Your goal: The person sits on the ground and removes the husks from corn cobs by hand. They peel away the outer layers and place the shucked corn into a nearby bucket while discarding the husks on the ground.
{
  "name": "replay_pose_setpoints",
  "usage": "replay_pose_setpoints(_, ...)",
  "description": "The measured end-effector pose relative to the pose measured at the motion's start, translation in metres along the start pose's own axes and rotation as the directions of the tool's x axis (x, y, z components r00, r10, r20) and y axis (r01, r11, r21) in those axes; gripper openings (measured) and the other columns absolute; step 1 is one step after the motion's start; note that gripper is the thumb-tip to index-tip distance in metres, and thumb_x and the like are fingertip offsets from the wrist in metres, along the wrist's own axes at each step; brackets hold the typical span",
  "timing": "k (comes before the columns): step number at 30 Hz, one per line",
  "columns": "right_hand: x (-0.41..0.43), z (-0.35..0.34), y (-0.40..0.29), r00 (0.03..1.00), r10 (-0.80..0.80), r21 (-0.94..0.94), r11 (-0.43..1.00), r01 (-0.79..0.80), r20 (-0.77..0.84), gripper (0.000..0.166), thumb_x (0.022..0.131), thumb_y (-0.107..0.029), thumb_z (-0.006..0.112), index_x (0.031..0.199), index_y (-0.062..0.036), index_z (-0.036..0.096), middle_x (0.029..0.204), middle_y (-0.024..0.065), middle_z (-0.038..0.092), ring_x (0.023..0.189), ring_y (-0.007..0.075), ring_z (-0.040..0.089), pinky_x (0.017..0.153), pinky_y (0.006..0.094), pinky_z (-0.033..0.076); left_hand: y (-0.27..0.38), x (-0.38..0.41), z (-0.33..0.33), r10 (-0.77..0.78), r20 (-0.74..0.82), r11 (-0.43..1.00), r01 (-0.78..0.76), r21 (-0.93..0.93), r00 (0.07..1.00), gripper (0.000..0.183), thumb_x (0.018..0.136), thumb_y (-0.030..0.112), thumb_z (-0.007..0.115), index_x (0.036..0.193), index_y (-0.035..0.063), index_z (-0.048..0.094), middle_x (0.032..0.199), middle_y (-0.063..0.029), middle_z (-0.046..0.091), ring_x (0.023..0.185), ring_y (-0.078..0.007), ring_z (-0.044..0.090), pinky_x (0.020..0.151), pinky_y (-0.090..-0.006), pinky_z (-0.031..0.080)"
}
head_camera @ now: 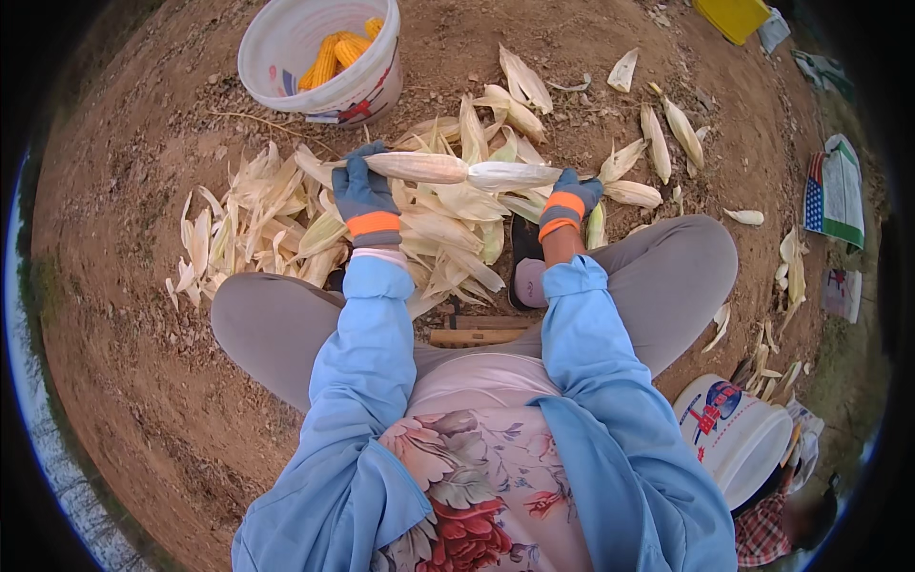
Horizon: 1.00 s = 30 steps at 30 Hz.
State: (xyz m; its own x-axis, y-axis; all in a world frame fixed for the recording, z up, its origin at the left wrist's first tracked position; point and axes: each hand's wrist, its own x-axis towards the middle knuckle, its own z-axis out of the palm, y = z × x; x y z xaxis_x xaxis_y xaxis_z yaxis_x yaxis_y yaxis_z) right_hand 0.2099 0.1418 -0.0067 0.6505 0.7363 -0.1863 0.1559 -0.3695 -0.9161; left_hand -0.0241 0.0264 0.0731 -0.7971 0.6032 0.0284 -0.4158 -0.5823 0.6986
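Observation:
My left hand [364,187], in a grey glove with an orange cuff, grips the left end of a corn ear still wrapped in its dry husk [418,167]. My right hand [570,202], gloved the same way, grips the right end of a paler husk-covered piece [511,176]. The two pieces meet end to end between my hands; whether they are joined cannot be told. Beneath them lies a heap of loose corn husks [443,222]. Ahead on the left, a white plastic bucket [389,86] holds several bare yellow corn cobs [329,61].
Several husk-covered ears [655,143] lie on the dirt ahead right. A second white bucket [729,422] lies tilted at lower right, near a person in a checked shirt [763,536]. Far right are a printed sack [835,193] and a yellow container [733,16]. Wooden slats [475,337] show between my legs.

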Motion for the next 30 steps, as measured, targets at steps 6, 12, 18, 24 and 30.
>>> replay_pose_setpoints(6, -0.013, -0.019, -0.037, 0.860, -0.505, -0.123, 0.860, 0.495, -0.071, 0.033, 0.072, -0.009, 0.060, 0.101, 0.0012, 0.048, 0.097, 0.0164, 0.051, 0.087, 0.0324, 0.051, 0.076, 0.0385, 0.042, 0.003, -0.002, 0.003, 0.030, 0.031, 0.996, -0.032, 0.083, 0.999, 0.012, 0.087, 0.009, 0.045, 0.095, 0.0001, 0.048, 0.093, -0.0162, 0.058, 0.086, -0.0248, 0.057, 0.078, -0.0350, 0.049)
replay_pose_setpoints(12, -0.045, -0.028, -0.070, 0.567, -0.791, 0.054, 0.592, 0.804, 0.230, 0.020, 0.071, -0.014, 0.058, 0.088, -0.0019, 0.056, 0.093, 0.0158, 0.054, 0.088, 0.0336, 0.050, 0.076, 0.0407, 0.040, 0.005, -0.005, 0.009, 0.012, 0.111, 0.989, -0.029, 0.145, 0.994, 0.015, 0.086, 0.010, 0.049, 0.094, -0.0012, 0.051, 0.093, -0.0168, 0.059, 0.084, -0.0236, 0.058, 0.078, -0.0335, 0.048)
replay_pose_setpoints(18, -0.075, -0.013, -0.053, 0.276, -0.690, 0.291, 0.585, 0.757, 0.669, 0.043, 0.069, -0.027, 0.063, 0.103, -0.0036, 0.053, 0.108, 0.0169, 0.051, 0.099, 0.0328, 0.048, 0.084, 0.0390, 0.040, 0.005, -0.010, 0.018, -0.069, 0.200, 0.984, 0.033, 0.177, 0.977, 0.016, 0.086, 0.011, 0.049, 0.096, -0.0010, 0.051, 0.095, -0.0167, 0.059, 0.084, -0.0236, 0.058, 0.078, -0.0337, 0.048)
replay_pose_setpoints(24, -0.084, -0.014, -0.047, 0.135, -0.387, 0.239, 0.770, 0.591, 0.912, 0.063, 0.068, -0.031, 0.065, 0.119, -0.0018, 0.041, 0.114, 0.0189, 0.049, 0.103, 0.0312, 0.050, 0.086, 0.0357, 0.041, 0.005, -0.012, 0.021, -0.144, 0.303, 0.981, 0.094, 0.173, 0.942, 0.017, 0.086, 0.010, 0.046, 0.097, -0.0019, 0.051, 0.096, -0.0168, 0.058, 0.087, -0.0235, 0.057, 0.081, -0.0335, 0.045)
replay_pose_setpoints(30, -0.092, -0.011, -0.038, 0.074, -0.323, 0.259, 0.858, 0.444, 0.944, 0.064, 0.066, -0.029, 0.065, 0.118, 0.0001, 0.042, 0.113, 0.0208, 0.050, 0.101, 0.0311, 0.051, 0.085, 0.0348, 0.042, 0.002, -0.013, 0.020, -0.193, 0.310, 0.975, 0.148, 0.164, 0.931, 0.016, 0.084, 0.010, 0.048, 0.096, -0.0012, 0.051, 0.093, -0.0148, 0.058, 0.087, -0.0223, 0.056, 0.083, -0.0337, 0.043)
